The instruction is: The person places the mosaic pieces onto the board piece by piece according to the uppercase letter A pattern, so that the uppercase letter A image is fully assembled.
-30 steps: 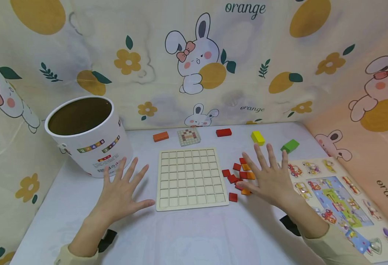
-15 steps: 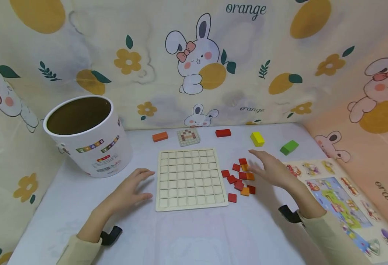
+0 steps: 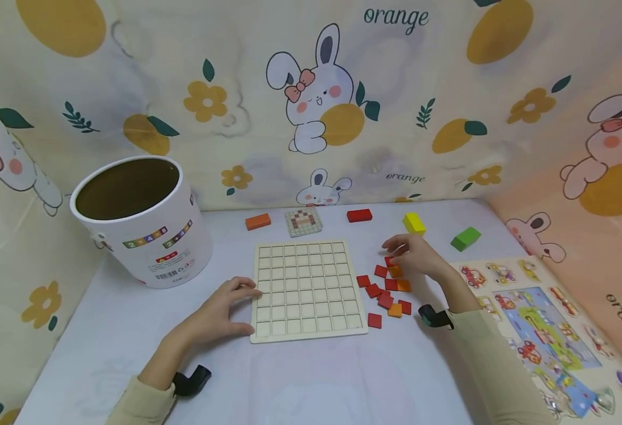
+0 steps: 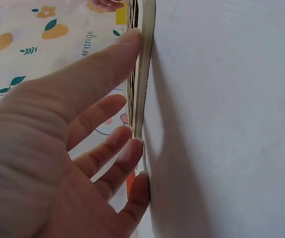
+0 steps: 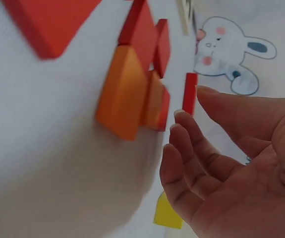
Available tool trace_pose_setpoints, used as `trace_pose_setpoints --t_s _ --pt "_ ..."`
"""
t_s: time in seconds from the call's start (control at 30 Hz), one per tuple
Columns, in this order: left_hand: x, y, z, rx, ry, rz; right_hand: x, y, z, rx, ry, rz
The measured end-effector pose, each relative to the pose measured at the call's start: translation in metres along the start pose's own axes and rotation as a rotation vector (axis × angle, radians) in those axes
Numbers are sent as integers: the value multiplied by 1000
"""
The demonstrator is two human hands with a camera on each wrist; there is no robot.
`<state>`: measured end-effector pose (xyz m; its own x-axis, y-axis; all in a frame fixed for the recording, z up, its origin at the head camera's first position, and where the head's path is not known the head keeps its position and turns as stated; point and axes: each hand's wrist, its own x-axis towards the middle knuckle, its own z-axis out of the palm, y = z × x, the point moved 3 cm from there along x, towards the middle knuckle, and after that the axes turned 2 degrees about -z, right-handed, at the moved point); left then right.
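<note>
My left hand (image 3: 212, 316) rests at the left edge of a pale wooden grid board (image 3: 308, 289), thumb and fingertips right at its rim. In the left wrist view the fingers of that hand (image 4: 90, 64) are loosely spread along the side of the board (image 4: 146, 54). My right hand (image 3: 419, 257) is over the far end of a scatter of small square tiles, several red (image 3: 374, 320) and a few orange (image 3: 394, 310). In the right wrist view its fingers (image 5: 206, 163) are gently bent with nothing between them, beside an orange tile (image 5: 125, 94).
A white bucket (image 3: 183, 260) stands at the left. Along the back lie an orange block (image 3: 258, 222), a small pattern card (image 3: 303, 222), and red (image 3: 360, 215), yellow (image 3: 414, 224) and green (image 3: 466, 238) blocks. A picture puzzle board (image 3: 616, 348) lies at the right.
Both hands were spread wide above the table. The left has come right and down to the board's edge; the right has relaxed its fingers and moved over the far tiles.
</note>
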<state>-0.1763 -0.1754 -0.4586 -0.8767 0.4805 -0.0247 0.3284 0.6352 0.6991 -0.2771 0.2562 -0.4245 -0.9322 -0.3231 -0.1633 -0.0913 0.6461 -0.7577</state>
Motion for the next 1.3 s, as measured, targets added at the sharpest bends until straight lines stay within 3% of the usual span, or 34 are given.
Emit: trace_pose_setpoints --t_s 0.33,0.87,1.1,1.3 --pt "-1 2 2 68 4 49 3 11 6 -65 -1 12" --pt "-2 3 2 21 -9 55 8 13 4 -68 -2 16" --pt "-2 1 2 7 -7 51 19 -5 7 -66 30 -51" --pt "-3 0 2 -2 -5 55 44 -39 30 -21 27 -143"
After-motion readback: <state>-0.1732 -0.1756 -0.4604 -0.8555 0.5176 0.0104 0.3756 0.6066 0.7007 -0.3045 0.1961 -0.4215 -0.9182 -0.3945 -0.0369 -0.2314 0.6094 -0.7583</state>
